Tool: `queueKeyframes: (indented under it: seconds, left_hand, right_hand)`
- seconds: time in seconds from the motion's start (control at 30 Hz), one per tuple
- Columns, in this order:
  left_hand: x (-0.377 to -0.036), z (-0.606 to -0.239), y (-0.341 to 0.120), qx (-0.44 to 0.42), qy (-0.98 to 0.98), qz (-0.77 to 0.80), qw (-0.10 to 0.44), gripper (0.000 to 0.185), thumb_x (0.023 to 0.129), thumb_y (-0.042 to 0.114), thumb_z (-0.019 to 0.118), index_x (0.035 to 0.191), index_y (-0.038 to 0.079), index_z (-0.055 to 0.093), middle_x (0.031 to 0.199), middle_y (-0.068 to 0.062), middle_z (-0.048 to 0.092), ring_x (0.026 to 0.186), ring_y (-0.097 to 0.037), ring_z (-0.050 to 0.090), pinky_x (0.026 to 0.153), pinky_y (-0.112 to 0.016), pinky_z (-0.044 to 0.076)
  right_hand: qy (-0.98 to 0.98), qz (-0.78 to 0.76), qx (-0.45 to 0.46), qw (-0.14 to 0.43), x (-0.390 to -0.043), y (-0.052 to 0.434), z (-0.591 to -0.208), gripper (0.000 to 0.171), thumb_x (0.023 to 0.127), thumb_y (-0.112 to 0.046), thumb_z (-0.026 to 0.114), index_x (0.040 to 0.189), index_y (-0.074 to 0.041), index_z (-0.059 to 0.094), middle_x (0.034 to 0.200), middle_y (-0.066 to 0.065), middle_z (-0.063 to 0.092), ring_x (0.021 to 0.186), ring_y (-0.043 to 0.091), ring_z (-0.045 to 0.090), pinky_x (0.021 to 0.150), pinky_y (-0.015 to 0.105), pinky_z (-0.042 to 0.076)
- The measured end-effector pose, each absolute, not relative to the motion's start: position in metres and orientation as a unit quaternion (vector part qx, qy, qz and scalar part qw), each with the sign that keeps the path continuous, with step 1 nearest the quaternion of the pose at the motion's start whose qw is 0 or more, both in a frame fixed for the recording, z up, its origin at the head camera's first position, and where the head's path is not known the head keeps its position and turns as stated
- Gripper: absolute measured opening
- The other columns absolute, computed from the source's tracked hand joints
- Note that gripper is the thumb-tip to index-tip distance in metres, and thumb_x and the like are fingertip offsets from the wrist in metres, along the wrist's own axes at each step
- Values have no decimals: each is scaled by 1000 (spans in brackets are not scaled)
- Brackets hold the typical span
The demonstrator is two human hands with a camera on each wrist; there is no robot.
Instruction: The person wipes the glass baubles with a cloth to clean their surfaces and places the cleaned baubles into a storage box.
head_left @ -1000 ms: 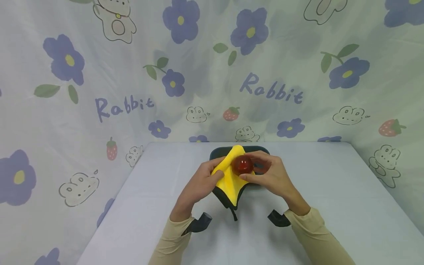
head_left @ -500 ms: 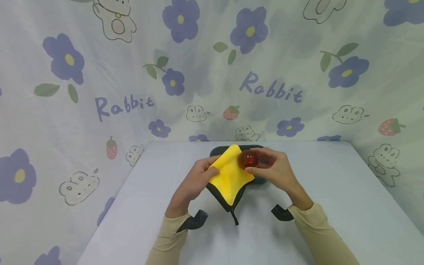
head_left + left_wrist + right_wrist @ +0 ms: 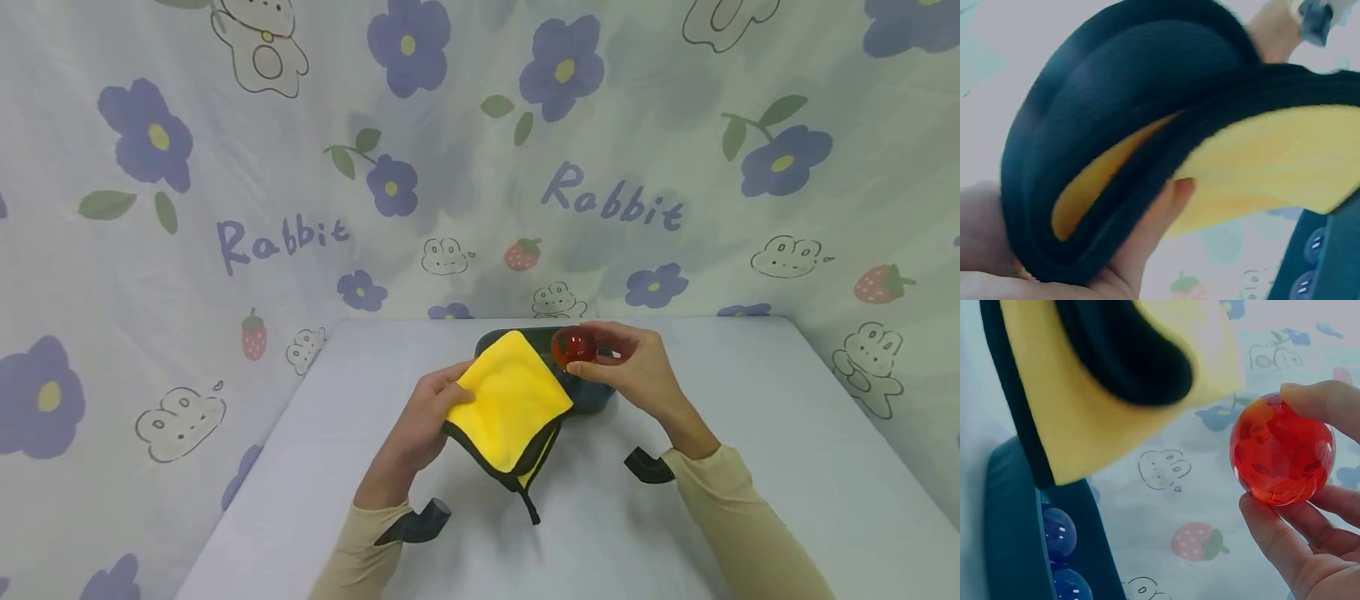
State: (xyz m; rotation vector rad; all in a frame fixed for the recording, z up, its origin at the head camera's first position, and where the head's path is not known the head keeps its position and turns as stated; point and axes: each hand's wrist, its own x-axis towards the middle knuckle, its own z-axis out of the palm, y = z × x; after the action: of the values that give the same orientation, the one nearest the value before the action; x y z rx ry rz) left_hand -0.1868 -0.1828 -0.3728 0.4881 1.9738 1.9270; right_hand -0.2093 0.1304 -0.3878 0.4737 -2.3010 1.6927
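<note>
In the head view my left hand point(image 3: 427, 412) grips a folded yellow cloth point(image 3: 513, 400) with black edging and a short black loop hanging from its lower corner. The left wrist view has its dark folded edge point(image 3: 1129, 81) close up, with the thumb pressed on the yellow side. My right hand point(image 3: 641, 371) pinches a clear red ball point(image 3: 573, 347) between thumb and fingertips, apart from the cloth. Seen from the right wrist, the ball point(image 3: 1282, 450) is glossy and see-through, with the cloth point(image 3: 1104, 419) to its left.
Behind the cloth stands a dark teal box point(image 3: 597, 402), partly hidden by cloth and hand. Two shiny blue balls point(image 3: 1060, 532) show inside it in the right wrist view. The white table point(image 3: 720, 392) meets a flower-and-rabbit printed curtain point(image 3: 480, 208) at the back.
My right hand has drawn the red ball off the cloth, up and to the right. My left hand has moved left and down with the cloth, which now lies flatter and more spread.
</note>
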Motion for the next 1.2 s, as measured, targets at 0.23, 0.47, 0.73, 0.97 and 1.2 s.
queueKeyframes:
  seconds: [0.23, 0.47, 0.73, 0.97, 1.2]
  left_hand:
    - [-177, -393, -197, 159, 652, 714, 200, 50, 102, 15, 42, 147, -4, 47, 104, 0, 72, 83, -12, 75, 82, -29, 62]
    - [-172, -428, -213, 155, 643, 714, 229, 47, 102, 14, 42, 144, -7, 47, 104, 0, 70, 84, -11, 73, 84, -27, 61]
    - [-170, -456, -233, 122, 664, 694, 251, 53, 102, 14, 43, 149, -9, 42, 103, 1, 69, 83, -11, 70, 82, -26, 61]
    - [-178, -469, -245, 112, 678, 682, 250, 54, 101, 15, 43, 150, -8, 42, 102, 1, 70, 83, -10, 69, 80, -26, 60]
    - [-181, -477, -249, 112, 682, 674, 260, 52, 101, 13, 42, 148, -9, 45, 101, 2, 70, 83, -9, 67, 79, -25, 59]
  right_hand:
    - [-787, 589, 147, 111, -214, 132, -388, 52, 81, -13, 86, 130, -6, 70, 126, 17, 73, 100, 5, 72, 86, 21, 59]
    - [-787, 592, 139, 99, -219, 132, -392, 52, 82, -15, 86, 131, -5, 69, 128, 17, 72, 104, 11, 72, 88, 21, 59]
    - [-785, 599, 129, 86, -227, 130, -397, 53, 81, -18, 87, 130, -9, 70, 129, 15, 72, 106, 12, 71, 89, 20, 58]
    - [-779, 609, 128, 78, -237, 121, -402, 54, 80, -19, 88, 130, -10, 71, 129, 14, 73, 109, 18, 73, 88, 23, 60]
    - [-788, 597, 138, 67, -249, 108, -408, 55, 81, -20, 87, 132, -9, 70, 128, 14, 73, 116, 32, 72, 87, 25, 60]
